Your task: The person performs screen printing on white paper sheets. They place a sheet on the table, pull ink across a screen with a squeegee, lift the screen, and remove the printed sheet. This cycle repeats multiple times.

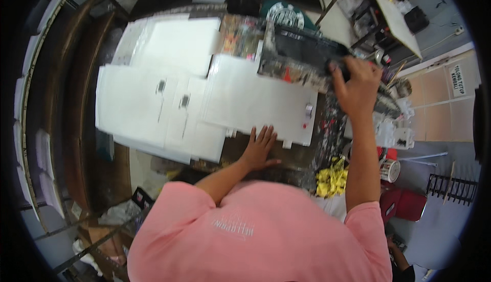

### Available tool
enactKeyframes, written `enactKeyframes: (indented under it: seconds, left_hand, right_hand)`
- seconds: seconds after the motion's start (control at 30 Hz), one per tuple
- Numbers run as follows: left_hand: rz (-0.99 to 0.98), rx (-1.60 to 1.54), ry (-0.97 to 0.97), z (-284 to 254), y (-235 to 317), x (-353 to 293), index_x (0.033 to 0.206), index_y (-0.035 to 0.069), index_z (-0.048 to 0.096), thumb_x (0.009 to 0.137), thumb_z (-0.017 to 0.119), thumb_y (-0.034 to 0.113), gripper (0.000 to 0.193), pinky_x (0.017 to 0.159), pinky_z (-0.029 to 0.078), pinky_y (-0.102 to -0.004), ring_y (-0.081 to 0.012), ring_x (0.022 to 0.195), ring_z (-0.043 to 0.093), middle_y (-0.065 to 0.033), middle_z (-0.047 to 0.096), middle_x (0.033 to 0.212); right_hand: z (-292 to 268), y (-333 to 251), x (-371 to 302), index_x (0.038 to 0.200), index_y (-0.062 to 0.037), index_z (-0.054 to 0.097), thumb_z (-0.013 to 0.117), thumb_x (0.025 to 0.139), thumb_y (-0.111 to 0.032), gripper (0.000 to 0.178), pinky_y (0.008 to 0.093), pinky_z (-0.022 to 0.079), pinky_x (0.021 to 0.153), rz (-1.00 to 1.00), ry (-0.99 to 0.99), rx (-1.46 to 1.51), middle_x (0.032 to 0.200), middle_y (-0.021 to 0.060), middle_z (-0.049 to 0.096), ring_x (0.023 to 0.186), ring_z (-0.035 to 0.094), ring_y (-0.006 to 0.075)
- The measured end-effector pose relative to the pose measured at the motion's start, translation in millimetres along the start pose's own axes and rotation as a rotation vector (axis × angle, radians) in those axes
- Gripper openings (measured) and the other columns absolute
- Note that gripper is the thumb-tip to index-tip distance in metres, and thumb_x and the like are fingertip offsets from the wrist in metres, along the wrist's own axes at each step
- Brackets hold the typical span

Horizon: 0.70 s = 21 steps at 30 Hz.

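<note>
My left hand (260, 151) lies with its fingers spread, the fingertips on the near edge of a white sheet (245, 95) and the palm on the dark worktable (302, 160). A small dark print and a red spot show near the sheet's right end. My right hand (358, 83) is curled at the right part of a dark, paint-stained frame (307, 47) beyond the sheet. Something black shows between its thumb and fingers; blur hides what it is. To the left lie overlapping white sheets (128, 98), two bearing small dark prints.
Brown shelving (84, 128) stands at the left. A yellow crumpled cloth (332, 177) lies by the table's near right corner. Farther right are a white bucket (390, 170), a dark red chair (403, 204) and a black rack (450, 189). A dark green round item (286, 15) sits behind the frame.
</note>
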<state>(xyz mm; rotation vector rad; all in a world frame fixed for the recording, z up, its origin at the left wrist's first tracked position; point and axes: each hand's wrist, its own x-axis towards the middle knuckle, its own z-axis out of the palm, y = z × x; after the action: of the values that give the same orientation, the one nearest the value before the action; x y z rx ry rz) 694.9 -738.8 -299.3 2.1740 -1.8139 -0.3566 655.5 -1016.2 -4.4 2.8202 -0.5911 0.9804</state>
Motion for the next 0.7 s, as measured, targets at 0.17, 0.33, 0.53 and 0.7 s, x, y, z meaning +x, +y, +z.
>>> enactKeyframes:
  seconds: [0.17, 0.33, 0.53, 0.7]
  left_hand:
    - [0.008, 0.034, 0.007, -1.3, -1.9, 0.2, 0.159, -0.002, 0.033, 0.088, 0.047, 0.083, 0.112, 0.121, 0.009, -0.0710, -0.0442, 0.157, 0.018, -0.0273, 0.023, 0.168]
    - [-0.067, -0.029, -0.130, -40.9, 5.8, 22.8, 0.154, 0.000, 0.043, 0.086, 0.047, 0.087, 0.110, 0.119, 0.018, -0.0721, -0.0471, 0.152, 0.029, -0.0279, 0.031, 0.164]
    - [-0.085, -1.126, 0.177, -120.9, 14.0, 57.8, 0.156, 0.001, 0.039, 0.097, 0.072, 0.043, 0.080, 0.116, 0.041, -0.0491, -0.0392, 0.136, 0.055, -0.0234, 0.052, 0.151]
    - [-0.182, -2.360, 0.237, -178.1, 19.4, 52.8, 0.141, -0.003, 0.043, 0.101, 0.050, 0.068, 0.082, 0.119, 0.042, -0.0479, -0.0352, 0.132, 0.056, -0.0216, 0.058, 0.137]
  right_hand:
    - [-7.9, -5.4, 10.0, 0.086, -0.0058, 0.065, 0.075, 0.086, -0.039, 0.035, 0.0466, 0.037, 0.087, 0.003, 0.024, 0.049, 0.081, 0.0116, 0.061, 0.083, 0.059, 0.0323]
    - [-17.8, -4.2, 10.1, 0.084, -0.0048, 0.065, 0.075, 0.087, -0.040, 0.037, 0.0463, 0.037, 0.087, 0.026, 0.041, 0.075, 0.080, 0.0112, 0.060, 0.080, 0.058, 0.0314]
    - [-12.5, -13.9, -6.7, 0.082, -0.0056, 0.065, 0.075, 0.085, -0.043, 0.039, 0.0460, 0.038, 0.089, 0.021, 0.045, 0.107, 0.080, 0.0105, 0.062, 0.082, 0.058, 0.0306]
    - [-7.4, -26.2, -64.5, 0.113, -0.0038, 0.065, 0.076, 0.084, -0.042, 0.049, 0.0457, 0.038, 0.089, 0.069, -0.142, 0.073, 0.094, 0.0114, 0.063, 0.092, 0.058, 0.0310]
